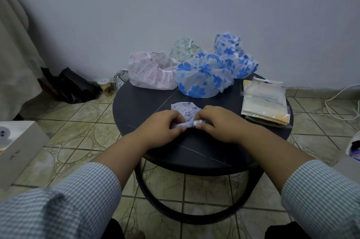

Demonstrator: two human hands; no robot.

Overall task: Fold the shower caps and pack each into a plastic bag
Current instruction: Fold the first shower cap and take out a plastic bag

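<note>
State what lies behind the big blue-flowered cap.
Behind the blue-flowered cap sit a second blue cap and a green-patterned cap; their lower parts are covered.

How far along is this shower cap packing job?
Early, it seems. Nothing looks clearly packed; the stack of plastic bags lies at the table's right edge. Both the left hand and right hand are rolling a music-note cap. Still unfolded behind: a pink cap, a green cap and blue flowered caps.
</note>
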